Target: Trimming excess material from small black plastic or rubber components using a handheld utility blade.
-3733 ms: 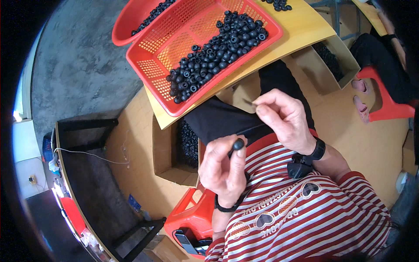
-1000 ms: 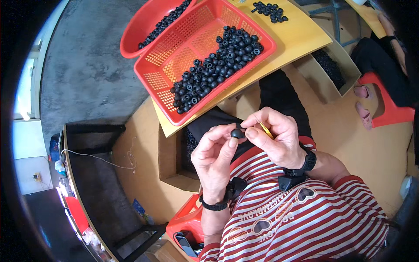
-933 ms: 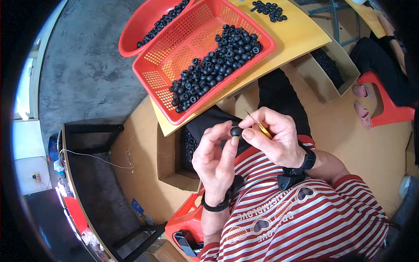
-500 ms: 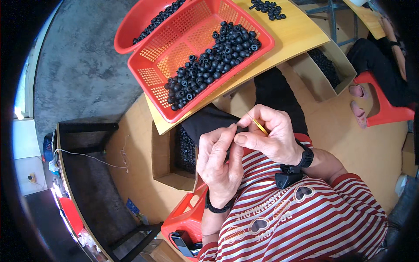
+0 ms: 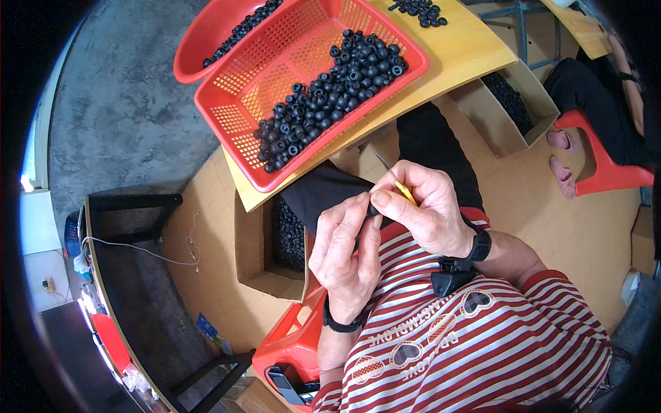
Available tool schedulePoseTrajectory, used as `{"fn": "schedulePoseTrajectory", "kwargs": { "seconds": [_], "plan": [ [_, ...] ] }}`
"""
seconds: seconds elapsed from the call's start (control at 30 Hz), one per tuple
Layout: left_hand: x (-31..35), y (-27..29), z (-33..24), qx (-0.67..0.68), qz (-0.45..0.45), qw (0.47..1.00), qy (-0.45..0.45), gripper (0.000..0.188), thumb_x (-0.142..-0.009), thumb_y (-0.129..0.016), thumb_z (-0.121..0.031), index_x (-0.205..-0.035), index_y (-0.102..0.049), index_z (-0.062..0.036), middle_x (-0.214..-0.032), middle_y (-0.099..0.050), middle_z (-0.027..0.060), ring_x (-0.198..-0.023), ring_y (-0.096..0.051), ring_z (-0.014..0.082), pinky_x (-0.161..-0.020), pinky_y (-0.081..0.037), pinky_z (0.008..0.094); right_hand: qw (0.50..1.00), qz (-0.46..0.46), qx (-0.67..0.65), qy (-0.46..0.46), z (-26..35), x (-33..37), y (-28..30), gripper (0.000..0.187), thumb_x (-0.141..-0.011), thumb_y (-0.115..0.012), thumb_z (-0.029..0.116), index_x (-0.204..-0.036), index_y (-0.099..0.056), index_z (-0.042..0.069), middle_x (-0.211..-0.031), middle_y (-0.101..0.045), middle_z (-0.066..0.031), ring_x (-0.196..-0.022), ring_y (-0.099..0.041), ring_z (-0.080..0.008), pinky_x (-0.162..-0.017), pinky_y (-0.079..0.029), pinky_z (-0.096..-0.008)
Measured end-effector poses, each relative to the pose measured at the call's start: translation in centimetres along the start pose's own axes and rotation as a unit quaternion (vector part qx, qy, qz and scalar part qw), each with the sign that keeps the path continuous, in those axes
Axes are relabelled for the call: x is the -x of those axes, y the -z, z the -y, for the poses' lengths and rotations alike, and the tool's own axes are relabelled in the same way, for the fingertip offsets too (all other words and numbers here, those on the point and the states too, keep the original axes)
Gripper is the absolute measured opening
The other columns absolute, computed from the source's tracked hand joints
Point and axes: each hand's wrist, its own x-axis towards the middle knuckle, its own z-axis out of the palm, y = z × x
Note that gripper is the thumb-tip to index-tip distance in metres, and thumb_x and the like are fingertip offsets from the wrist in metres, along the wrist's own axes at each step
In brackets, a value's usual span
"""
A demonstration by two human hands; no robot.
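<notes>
off the bench's (image 5: 475, 51) near edge, the left hand (image 5: 346, 251) is pinching a black piece (image 5: 373, 209), the right hand (image 5: 428, 208) gripping a yellow tool (image 5: 405, 192); this close work is likely calling for steadiness next.

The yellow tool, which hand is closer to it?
The right one. The right hand is holding the yellow tool between thumb and fingers; the left hand is off to the tool's left, lower in the picture, not holding it.
</notes>
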Motion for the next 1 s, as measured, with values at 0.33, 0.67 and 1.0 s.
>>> {"fn": "schedulePoseTrajectory", "kwargs": {
  "seconds": [0.33,0.67,1.0],
  "plan": [
    [0.06,0.32,-0.23,-0.002,0.017,1.0,-0.006,0.034,-0.075,-0.07,0.011,-0.108,-0.065,0.0025,-0.094,-0.067,0.0166,-0.082,-0.067,0.0254,-0.072,-0.054,0.0308,0.998,0.056,0.029,-0.031,0.56,0.22,0.64,0.008,-0.088,-0.067,0.006,-0.09,-0.061,0.001,-0.076,-0.06,0.0025,-0.067,-0.05,0.0002,-0.06,-0.042,-0.0165],
    [0.33,0.32,-0.3,-0.014,0.002,1.0,0.017,0.03,-0.075,-0.07,0.01,-0.103,-0.066,0.0033,-0.092,-0.068,0.0151,-0.079,-0.066,0.0226,-0.07,-0.052,0.0292,0.998,0.02,0.05,0.029,-0.1,0.07,0.39,0.016,-0.089,-0.068,0.015,-0.079,-0.062,0.003,-0.061,-0.05,0.0067,-0.058,-0.041,0.0003,-0.05,-0.034,-0.0195],
    [0.67,0.4,-0.46,0.01,0.025,0.996,0.089,0.022,-0.082,-0.069,0.005,-0.103,-0.065,0.0045,-0.093,-0.068,0.0112,-0.078,-0.064,0.0134,-0.072,-0.052,0.0245,0.995,0.015,0.092,0.041,-0.08,0.12,0.49,0.02,-0.091,-0.065,0.018,-0.079,-0.062,0.003,-0.06,-0.049,0.0068,-0.058,-0.039,-0.0003,-0.05,-0.032,-0.0204]
  ]
}}
